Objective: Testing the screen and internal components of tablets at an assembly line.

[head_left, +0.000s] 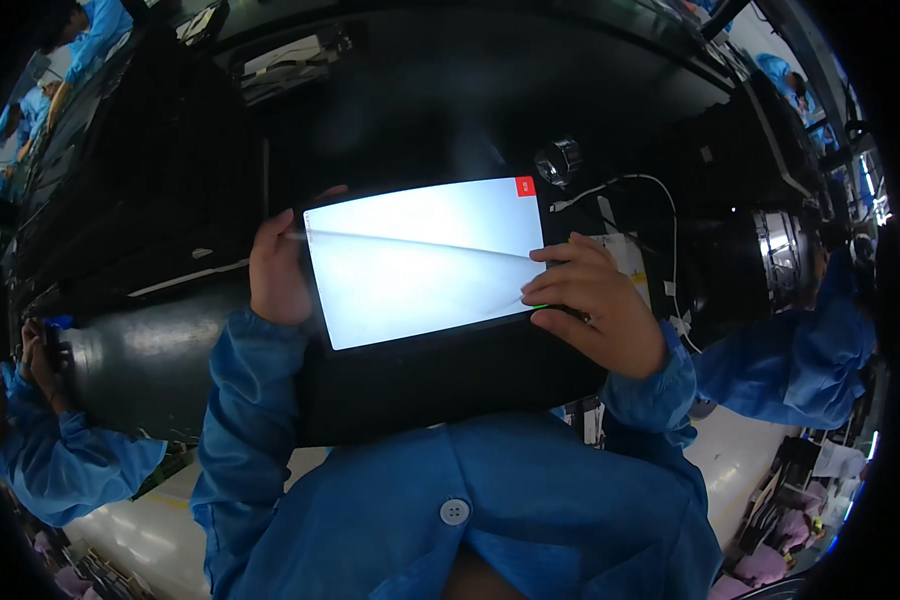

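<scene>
A lit tablet point(410, 290) with a white screen and a small red square in its upper right corner is in front of me. My left hand point(280, 270) grips its left edge, fingers partly hidden behind it. At the lower right corner is my right hand point(590, 300), with fingertips over the screen's edge and the thumb below. A small green tab point(540, 307) shows between that thumb and the fingers. A pale crease line runs across the screen from left to right; whether it is a film or a reflection I cannot tell.
Beyond the tablet's right corner is a round, shiny, clear object point(558, 160), perhaps a tape roll. A white cable point(660, 190) curves along the dark table point(400, 400). Co-workers in blue sleeves point(80, 465) sit close on both sides; a shiny cylinder point(778, 255) is at right.
</scene>
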`<state>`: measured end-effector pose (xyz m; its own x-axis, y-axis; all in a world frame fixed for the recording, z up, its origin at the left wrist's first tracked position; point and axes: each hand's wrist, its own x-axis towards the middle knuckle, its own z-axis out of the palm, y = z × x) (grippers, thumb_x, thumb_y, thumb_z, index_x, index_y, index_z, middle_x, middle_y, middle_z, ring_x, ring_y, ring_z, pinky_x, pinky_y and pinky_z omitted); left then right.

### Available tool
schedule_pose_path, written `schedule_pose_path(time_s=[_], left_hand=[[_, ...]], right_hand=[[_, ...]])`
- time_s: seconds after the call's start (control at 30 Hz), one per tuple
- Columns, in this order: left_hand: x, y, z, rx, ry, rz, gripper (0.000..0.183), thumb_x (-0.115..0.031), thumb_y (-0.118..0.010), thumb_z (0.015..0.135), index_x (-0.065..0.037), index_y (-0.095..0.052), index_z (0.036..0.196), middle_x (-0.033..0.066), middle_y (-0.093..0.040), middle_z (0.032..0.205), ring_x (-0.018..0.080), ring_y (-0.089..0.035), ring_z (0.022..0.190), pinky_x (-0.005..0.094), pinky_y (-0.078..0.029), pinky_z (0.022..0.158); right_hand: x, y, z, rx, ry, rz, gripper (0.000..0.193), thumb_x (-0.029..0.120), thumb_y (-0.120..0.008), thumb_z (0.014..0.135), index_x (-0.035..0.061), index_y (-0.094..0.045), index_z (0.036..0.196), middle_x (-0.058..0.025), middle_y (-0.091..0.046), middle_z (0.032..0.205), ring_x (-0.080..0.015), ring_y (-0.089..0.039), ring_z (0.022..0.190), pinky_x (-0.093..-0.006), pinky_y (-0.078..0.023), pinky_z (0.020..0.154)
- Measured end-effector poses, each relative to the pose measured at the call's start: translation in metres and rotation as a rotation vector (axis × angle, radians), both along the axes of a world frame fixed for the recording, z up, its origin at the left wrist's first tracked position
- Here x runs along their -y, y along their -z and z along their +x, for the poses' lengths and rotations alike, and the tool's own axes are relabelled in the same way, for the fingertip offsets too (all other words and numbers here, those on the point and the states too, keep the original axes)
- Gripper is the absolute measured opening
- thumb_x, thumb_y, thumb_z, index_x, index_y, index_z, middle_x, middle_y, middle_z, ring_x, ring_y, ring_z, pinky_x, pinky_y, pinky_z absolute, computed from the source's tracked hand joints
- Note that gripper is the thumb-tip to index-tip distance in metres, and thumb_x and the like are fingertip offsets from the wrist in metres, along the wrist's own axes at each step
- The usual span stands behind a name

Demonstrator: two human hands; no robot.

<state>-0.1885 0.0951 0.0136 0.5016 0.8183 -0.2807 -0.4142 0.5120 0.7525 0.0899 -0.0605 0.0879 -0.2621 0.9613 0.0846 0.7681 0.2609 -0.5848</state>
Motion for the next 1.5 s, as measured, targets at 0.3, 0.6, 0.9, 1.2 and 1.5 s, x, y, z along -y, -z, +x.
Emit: schedule_pose_path(time_s=[0.3,0.6,0.9,1.2,1.5], left_hand=[[0.001,0.001,-0.002,-0.144,0.062,0.168,0.067,-0.014,-0.055,0.06,-0.004,-0.045,0.125,0.0151,-0.056,0.114,0.0327,-0.051,0.108,0.0363,-0.038,0.097],[0.003,-0.003,-0.002,-0.089,0.096,0.166,0.065,-0.016,-0.055,0.06,-0.006,-0.047,0.124,0.0157,-0.055,0.115,0.0343,-0.05,0.109,0.0384,-0.04,0.096],[0.002,-0.009,0.0,-0.158,0.069,0.131,0.066,-0.016,-0.057,0.059,-0.007,-0.047,0.124,0.0159,-0.054,0.115,0.0352,-0.049,0.109,0.0389,-0.04,0.095],[0.002,-0.008,-0.001,-0.178,0.152,0.14,0.074,-0.011,-0.068,0.061,-0.008,-0.039,0.128,0.0181,-0.052,0.117,0.0344,-0.049,0.111,0.0422,-0.039,0.096],[0.001,-0.003,-0.003,-0.107,0.161,0.145,0.072,-0.019,-0.075,0.064,-0.008,-0.041,0.126,0.0173,-0.053,0.116,0.0345,-0.049,0.111,0.0437,-0.04,0.094]], right_hand=[[-0.009,0.016,-0.001,-0.057,0.212,0.149,0.025,0.02,-0.064,0.081,0.0027,-0.054,0.066,-0.0112,-0.053,0.071,-0.0262,-0.051,0.087,-0.0373,-0.041,0.074],[-0.015,0.027,0.001,-0.128,0.274,0.152,0.025,0.022,-0.058,0.086,0.0024,-0.053,0.071,-0.0112,-0.053,0.075,-0.0273,-0.049,0.088,-0.0369,-0.04,0.077],[-0.015,0.031,0.001,-0.093,0.305,0.155,0.033,0.032,-0.049,0.09,0.0052,-0.06,0.106,-0.0153,-0.055,0.112,-0.0325,-0.038,0.121,-0.0425,-0.032,0.099],[-0.039,0.027,-0.042,0.271,0.29,0.42,0.061,0.017,-0.07,0.072,0.0127,-0.047,0.128,-0.017,-0.028,0.138,-0.0383,-0.021,0.129,-0.0512,-0.029,0.101],[-0.083,0.022,-0.084,0.094,0.007,0.47,0.009,0.002,-0.065,0.07,0.01,-0.062,0.068,-0.0088,-0.053,0.119,-0.036,-0.03,0.126,-0.0493,-0.034,0.099]])
